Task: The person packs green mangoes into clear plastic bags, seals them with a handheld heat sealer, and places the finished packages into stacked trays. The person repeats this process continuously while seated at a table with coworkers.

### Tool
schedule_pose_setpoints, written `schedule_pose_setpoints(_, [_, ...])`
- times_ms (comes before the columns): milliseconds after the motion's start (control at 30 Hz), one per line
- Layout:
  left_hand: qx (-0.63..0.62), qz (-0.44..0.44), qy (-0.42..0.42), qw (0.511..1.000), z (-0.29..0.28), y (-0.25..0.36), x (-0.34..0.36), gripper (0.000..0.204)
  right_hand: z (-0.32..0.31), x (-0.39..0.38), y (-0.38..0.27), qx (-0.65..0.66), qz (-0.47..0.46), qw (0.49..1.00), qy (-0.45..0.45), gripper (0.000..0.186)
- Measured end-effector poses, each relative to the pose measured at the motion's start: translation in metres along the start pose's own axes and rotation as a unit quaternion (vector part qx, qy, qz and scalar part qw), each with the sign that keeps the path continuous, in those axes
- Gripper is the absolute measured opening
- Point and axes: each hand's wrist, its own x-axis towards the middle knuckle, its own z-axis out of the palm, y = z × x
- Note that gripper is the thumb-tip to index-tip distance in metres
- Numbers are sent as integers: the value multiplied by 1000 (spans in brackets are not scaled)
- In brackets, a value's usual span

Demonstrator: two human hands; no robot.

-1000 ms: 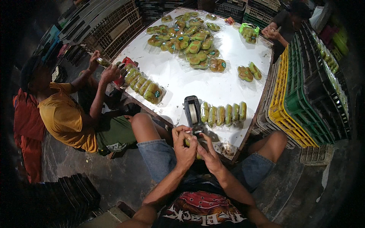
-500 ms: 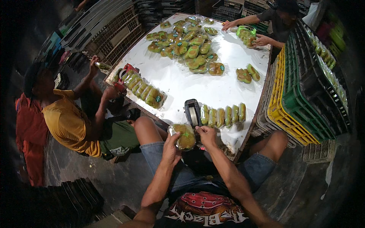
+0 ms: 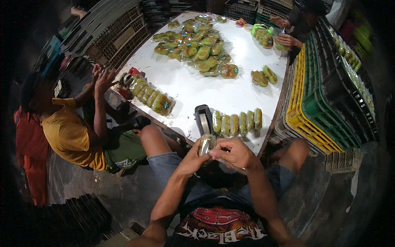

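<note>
Over the table's near edge, my left hand [image 3: 192, 160] grips a clear plastic pack of green-brown buns [image 3: 206, 145], now turned on its narrow side. My right hand [image 3: 238, 152] is closed, its thumb and fingertips pinching the film at the pack's right side. Just beyond the pack stands a black tape dispenser [image 3: 203, 118] with a pale roll of tape in it. Right of the dispenser, several similar packs [image 3: 234, 124] stand on edge in a row. What lies under my fingers is partly hidden.
A heap of packs [image 3: 201, 47] covers the table's [image 3: 164, 84] far middle. At left, a person in a yellow shirt [image 3: 68, 127] sits by another row of packs [image 3: 152, 96]. Another person's hand [image 3: 288, 40] works at the far right. Stacked crates [image 3: 312, 99] rise along the right side.
The pack has turned from its broad face to its narrow side and moved slightly right. My right hand has left the dispenser and closed on the pack's film.
</note>
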Motion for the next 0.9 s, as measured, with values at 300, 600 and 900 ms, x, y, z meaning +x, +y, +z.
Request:
schedule_pose_setpoints(300, [-160,-200,-73,964,21,12,2,55,-29,-15,52,-186,-70,979,54,53])
schedule_pose_setpoints(600, [-173,-21,72,982,32,3,43,51,-106,11,32,-231,-64,809,537,52])
schedule_pose_setpoints(900, [255,42,132,957,106,-79,135,88,-151,19,126,-445,127,819,338,98])
